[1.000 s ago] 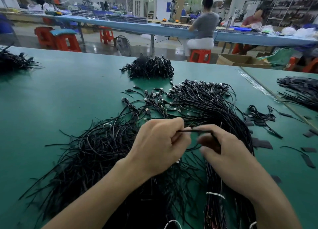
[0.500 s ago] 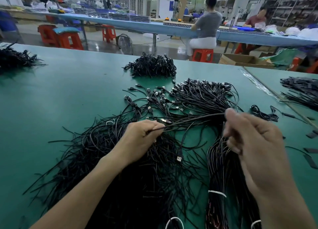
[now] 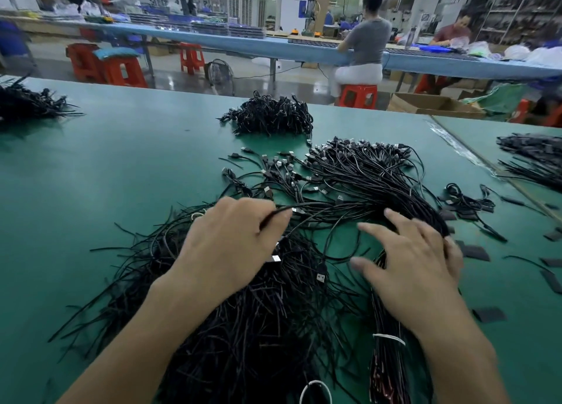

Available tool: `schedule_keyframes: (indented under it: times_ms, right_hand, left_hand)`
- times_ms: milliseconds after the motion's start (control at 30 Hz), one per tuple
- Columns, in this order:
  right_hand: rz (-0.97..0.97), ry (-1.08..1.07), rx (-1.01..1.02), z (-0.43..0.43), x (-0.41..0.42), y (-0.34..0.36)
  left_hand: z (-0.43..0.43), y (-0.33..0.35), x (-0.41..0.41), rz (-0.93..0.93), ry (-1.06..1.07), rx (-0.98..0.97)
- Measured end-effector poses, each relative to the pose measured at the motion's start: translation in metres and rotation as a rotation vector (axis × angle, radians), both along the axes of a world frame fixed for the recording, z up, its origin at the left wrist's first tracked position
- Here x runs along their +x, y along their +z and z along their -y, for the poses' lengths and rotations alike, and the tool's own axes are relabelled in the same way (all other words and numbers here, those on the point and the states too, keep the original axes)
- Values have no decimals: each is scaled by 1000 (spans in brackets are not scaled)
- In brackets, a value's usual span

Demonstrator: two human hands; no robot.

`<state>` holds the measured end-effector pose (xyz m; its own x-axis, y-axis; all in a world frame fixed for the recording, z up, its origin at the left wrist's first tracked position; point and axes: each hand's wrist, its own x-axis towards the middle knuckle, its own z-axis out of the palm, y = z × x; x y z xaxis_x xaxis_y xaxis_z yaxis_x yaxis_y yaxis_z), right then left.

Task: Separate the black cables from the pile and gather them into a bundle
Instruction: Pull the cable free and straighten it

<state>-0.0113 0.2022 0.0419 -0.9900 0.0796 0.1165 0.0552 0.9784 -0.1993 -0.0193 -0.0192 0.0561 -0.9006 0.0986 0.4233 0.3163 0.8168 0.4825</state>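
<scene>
Over the green table (image 3: 121, 172), 2 bare hands are working at a wide pile of black cables (image 3: 349, 184), which is spreading across the middle of the table with its plugs fanned toward the far edge. On the near left side of that pile, the left hand (image 3: 226, 248) is closing thumb and fingers around 1 thin black cable (image 3: 307, 205), whose metal plug is poking out just past the fingertips. The right hand (image 3: 410, 270) is hovering on the pile's near right side, fingers spread and gripping nothing, just above a bundle (image 3: 387, 361) of gathered cables that is lying beside the pile and wearing a white tie (image 3: 389, 338). Beyond the pile, toward the far edge, a smaller heap of cables (image 3: 270, 116) is sitting apart. Right of the pile, small dark strips (image 3: 476, 253) are lying scattered on the green surface.
</scene>
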Motion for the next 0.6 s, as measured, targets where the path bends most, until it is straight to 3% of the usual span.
schedule_keyframes:
  times_ms: [167, 267, 333, 433, 533, 600]
  right_hand:
    - [-168, 404, -85, 27, 15, 15]
    - [-151, 544, -201, 32, 17, 18]
    - [-90, 569, -418, 28, 14, 17]
    - [-280, 445, -732, 24, 10, 15]
    - [-493, 201, -946, 17, 3, 12]
    - [-558, 96, -1075, 13, -1, 9]
  left_hand:
    - [-8, 1, 7, 8, -93, -237]
    - [-8, 6, 7, -43, -148, -183]
    - [-6, 9, 8, -57, -139, -66]
    - [3, 13, 7, -73, -82, 147]
    - [8, 14, 5, -133, 2, 226]
    - [10, 13, 5, -10, -76, 248]
